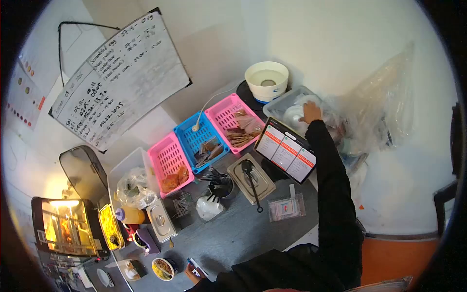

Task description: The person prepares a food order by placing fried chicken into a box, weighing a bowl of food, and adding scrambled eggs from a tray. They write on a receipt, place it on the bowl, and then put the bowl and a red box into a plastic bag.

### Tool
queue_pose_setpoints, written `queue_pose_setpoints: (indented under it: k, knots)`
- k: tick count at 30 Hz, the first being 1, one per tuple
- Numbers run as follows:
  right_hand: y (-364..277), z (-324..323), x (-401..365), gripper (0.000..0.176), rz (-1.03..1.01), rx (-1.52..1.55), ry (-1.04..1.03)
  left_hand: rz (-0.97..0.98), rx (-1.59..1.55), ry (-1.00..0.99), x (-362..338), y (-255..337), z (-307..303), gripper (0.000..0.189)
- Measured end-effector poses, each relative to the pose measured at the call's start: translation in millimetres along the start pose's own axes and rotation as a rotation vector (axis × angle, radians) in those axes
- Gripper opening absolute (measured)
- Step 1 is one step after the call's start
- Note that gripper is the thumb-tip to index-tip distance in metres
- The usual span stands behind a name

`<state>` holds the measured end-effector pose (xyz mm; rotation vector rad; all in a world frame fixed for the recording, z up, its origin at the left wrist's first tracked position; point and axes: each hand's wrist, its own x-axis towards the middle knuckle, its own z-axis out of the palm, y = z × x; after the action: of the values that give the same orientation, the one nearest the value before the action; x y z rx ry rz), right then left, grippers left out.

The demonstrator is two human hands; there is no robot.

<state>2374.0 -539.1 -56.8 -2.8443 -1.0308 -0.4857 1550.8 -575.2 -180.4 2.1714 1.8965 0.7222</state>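
My right hand (311, 113) reaches over a clear plastic bin (279, 105) at the back right, its fingers on white round lids (294, 115) inside. Just in front of the bin stands a tablet (285, 150) showing orange and white panels. Near the front edge of the grey counter, my left hand (193, 274) is closed around a small blue and white item (196, 266) that I cannot make out. Left of it stands a round bowl (163, 269) holding yellow and brown food.
Pink (170, 163) and blue (200, 141) baskets line the wall beside a white-topped scale (267, 80). A metal lid with a black ladle (251, 180), a cutlery cup (220, 186), a yellow food tray (110, 227) and a lit warmer (65, 226) stand further left.
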Motion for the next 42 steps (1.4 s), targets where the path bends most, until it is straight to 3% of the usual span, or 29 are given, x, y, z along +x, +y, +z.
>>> queue_pose_setpoints:
  k: [1,4,6,9,11,13,15,17,19,20,23,25,29,36,39,41,42]
  knots:
    - [5,5,-1,0.051,0.002,0.008,0.041,0.015,-0.033,-0.005,1,4,-3,0.047]
    - [25,5,17,0.042,0.048,0.437,-0.085,0.03,-0.205,0.031,18,42,-14,0.042]
    - [18,-27,20,0.036,0.006,0.639,0.09,0.048,-0.331,0.057,34,81,-23,0.039]
    - [-27,-125,-9,0.025,-0.085,0.791,0.346,-0.053,-0.453,-0.277,66,128,-51,0.041]
    - [-82,-187,-62,0.019,-0.318,0.941,0.567,-0.075,-0.708,-0.233,86,171,-56,0.038]
    - [-132,-224,-126,0.023,-0.459,1.0,0.425,-0.061,-1.101,-0.315,107,211,-65,0.032]
    - [-182,-244,-187,0.022,-0.727,1.153,0.403,-0.035,-1.311,-0.436,128,249,-82,0.033]
    - [-228,-253,-240,0.023,-0.753,1.393,0.318,0.098,-1.496,-0.529,141,270,-101,0.035]
    - [-265,-263,-288,0.025,-0.689,1.521,0.168,0.37,-1.461,-0.401,147,282,-127,0.037]
    - [-281,-268,-308,0.026,-0.654,1.579,0.102,0.32,-1.54,-0.388,142,278,-137,0.037]
    - [-321,-278,-349,0.029,-0.83,1.473,0.309,0.163,-1.729,-0.363,137,253,-167,0.037]
    - [-338,-284,-371,0.029,-0.916,1.46,0.337,-0.002,-1.769,-0.388,134,224,-190,0.038]
    - [-352,-289,-406,0.028,-1.026,1.386,0.329,-0.249,-1.922,-0.568,129,184,-232,0.028]
    - [-369,-307,-457,0.031,-1.03,1.329,0.245,-0.169,-1.867,-0.634,117,128,-244,0.013]
    - [-377,-300,-485,0.042,-0.812,1.695,0.02,0.013,-1.703,-0.66,105,121,-236,0.009]
    - [-378,-304,-494,0.043,-0.705,1.682,0.038,0.226,-1.52,-0.589,95,132,-234,0.007]
    - [-378,-307,-497,0.044,-0.649,1.673,0.053,0.146,-1.556,-0.688,91,134,-228,0.009]
